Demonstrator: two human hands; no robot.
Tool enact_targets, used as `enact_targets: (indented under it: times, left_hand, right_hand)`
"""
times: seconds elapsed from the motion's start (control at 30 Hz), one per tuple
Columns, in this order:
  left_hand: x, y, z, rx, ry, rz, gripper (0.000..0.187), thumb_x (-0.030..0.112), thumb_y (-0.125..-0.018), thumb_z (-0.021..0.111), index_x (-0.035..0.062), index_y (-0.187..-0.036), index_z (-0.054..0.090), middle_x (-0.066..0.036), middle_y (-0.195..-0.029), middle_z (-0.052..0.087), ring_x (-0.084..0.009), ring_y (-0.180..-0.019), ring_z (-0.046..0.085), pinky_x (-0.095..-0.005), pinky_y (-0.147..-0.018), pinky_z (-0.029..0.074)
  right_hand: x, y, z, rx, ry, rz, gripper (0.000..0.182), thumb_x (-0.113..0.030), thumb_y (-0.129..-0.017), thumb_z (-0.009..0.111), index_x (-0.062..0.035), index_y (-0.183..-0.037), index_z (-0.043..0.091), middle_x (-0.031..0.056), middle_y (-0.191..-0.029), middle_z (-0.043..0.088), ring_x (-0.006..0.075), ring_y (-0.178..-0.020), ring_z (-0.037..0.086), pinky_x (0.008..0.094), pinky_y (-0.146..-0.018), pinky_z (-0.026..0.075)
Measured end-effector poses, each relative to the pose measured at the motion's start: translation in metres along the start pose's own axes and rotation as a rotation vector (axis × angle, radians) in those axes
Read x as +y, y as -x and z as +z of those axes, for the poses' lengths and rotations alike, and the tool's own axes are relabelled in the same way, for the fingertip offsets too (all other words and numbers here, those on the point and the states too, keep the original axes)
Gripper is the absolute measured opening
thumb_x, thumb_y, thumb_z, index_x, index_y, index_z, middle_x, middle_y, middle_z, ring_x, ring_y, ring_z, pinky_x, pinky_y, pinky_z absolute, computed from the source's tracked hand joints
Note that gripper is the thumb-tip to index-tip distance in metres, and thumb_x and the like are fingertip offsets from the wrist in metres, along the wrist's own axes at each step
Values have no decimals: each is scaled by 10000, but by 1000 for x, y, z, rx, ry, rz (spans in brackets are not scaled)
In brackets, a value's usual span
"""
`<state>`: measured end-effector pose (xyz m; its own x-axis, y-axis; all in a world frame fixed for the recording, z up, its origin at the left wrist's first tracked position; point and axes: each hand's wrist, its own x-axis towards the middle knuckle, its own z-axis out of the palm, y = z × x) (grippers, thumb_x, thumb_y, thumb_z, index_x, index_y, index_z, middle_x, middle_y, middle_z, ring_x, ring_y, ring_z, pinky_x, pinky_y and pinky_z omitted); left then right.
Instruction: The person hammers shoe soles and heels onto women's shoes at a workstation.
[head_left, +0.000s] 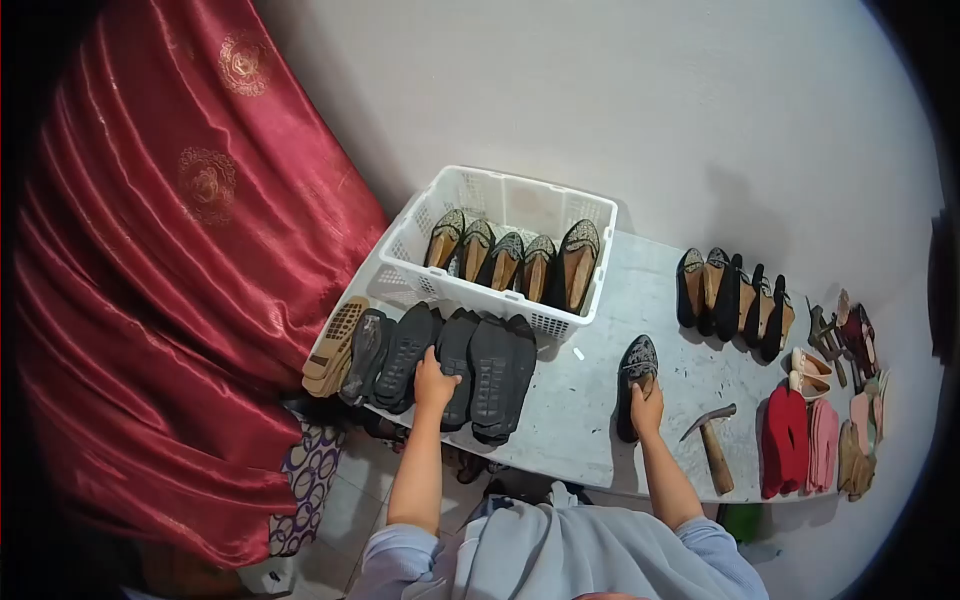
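My right hand is closed round the heel end of a black slip-on shoe with a silver-grey patterned toe, standing on the table. At the front left, my left hand grips at stacked black shoe soles, its thumb pointing right; some fingertips are hidden. More black soles lie in piles on both sides of it. Behind the hands, a white plastic basket holds several patterned shoes with wooden lasts inside.
A hammer lies right of my right hand. Several black shoes stand in a row at the back right. Red soles, pink soles and tools fill the right end. Tan soles lie far left, beside a red curtain.
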<state>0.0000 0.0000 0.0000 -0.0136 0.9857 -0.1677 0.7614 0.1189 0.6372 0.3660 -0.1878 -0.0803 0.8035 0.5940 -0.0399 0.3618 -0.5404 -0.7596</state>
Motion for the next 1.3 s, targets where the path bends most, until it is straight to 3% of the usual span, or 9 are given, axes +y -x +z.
enact_targets:
  times: [0.17,0.33,0.53,0.73,0.93,1.07,1.17,1.2,1.3]
  left_hand:
    - [-41,-44,20,-161,269,114,672,45,-619,780,-15,-1241,532,-102,-884,598,-215,-815,599,-314,-754,474]
    - [-48,-45,6,-175,750,100,492,-74,-712,611,-59,-1199,541,24,-758,472,-85,-680,485,-228,-620,407]
    - [-32,-8,-60,-143,1279,124,410,-53,-778,505,-30,-1187,479,-98,-1054,573,-203,-980,565,-313,-889,447]
    - [18,23,-89,-176,1617,206,422,12,-765,438,7,-1187,442,-133,-1081,555,-259,-996,567,-385,-910,445]
    - [78,38,-67,-541,1702,417,597,225,-778,457,-3,-1327,404,-172,-1293,506,-369,-1166,504,-500,-950,420]
    - [134,66,-32,-848,1971,256,654,345,-792,441,-7,-1341,403,-195,-1293,504,-411,-1164,491,-563,-937,400]
    - [167,80,7,-950,1986,90,751,605,-886,359,19,-1353,404,-161,-1297,507,-382,-1172,481,-515,-981,388]
    - [177,84,17,-1067,1939,172,796,662,-892,308,25,-1359,400,-147,-1307,504,-354,-1183,480,-484,-1017,367]
    - [210,106,51,-1005,1778,99,712,606,-937,273,51,-1363,406,-133,-1317,500,-317,-1201,475,-449,-1046,346]
  right_hand:
    - [1,4,10,45,-91,-38,593,-284,-858,611,90,-1285,442,283,-1220,541,394,-1137,528,394,-967,406]
    - [-8,29,-1,120,-264,-165,466,-170,-895,566,32,-1301,456,230,-1180,585,304,-1104,567,337,-929,422]
    - [-27,56,-23,134,-449,-179,362,-149,-913,553,39,-1220,511,139,-1071,618,203,-988,580,310,-871,440]
    - [-50,69,-57,114,-577,-248,361,-142,-926,537,44,-1232,488,118,-1085,607,179,-987,570,299,-868,434]
    - [-73,80,-90,20,-621,-345,469,-147,-907,570,64,-1303,433,141,-1124,608,180,-1034,569,299,-904,432]
    - [-93,89,-116,-122,-619,-454,527,-112,-891,572,65,-1350,383,153,-1161,597,184,-1065,560,304,-929,422]
    - [-95,85,-127,-205,-568,-519,563,-139,-873,598,56,-1355,381,197,-1217,567,210,-1114,542,310,-948,410]
    - [-98,84,-132,-219,-534,-545,568,-142,-871,600,49,-1358,379,216,-1236,552,241,-1139,538,321,-960,404]
    - [-104,82,-149,-238,-423,-586,578,-154,-867,605,30,-1364,375,256,-1282,507,318,-1196,511,350,-990,389]
